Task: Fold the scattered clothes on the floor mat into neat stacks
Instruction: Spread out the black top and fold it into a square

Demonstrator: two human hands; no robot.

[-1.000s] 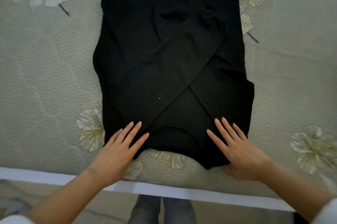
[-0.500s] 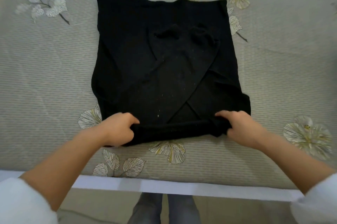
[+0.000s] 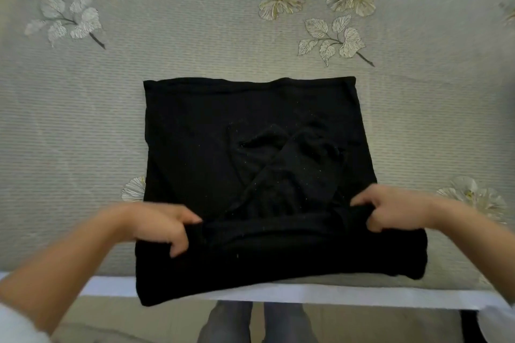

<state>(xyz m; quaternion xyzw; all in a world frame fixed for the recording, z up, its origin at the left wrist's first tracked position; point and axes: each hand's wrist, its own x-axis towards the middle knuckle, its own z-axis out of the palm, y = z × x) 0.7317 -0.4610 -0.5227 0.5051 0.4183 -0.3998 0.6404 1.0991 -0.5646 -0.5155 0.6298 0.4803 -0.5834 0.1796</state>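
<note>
Both hands, left hand [image 3: 160, 224] and right hand [image 3: 390, 207], grip black garment [image 3: 223, 147].

White sleeves, grey trousers.
Below the left end of the mat's white border [image 3: 362, 294], the left sleeve [image 3: 16, 326] is white; the right sleeve [image 3: 498, 323], past its right end, matches; grey trouser legs [image 3: 289, 323] show beneath its middle.

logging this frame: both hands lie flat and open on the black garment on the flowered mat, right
No. In the head view the left hand and right hand are not flat and open: they grip the black garment, which lies on the flowered mat.
</note>
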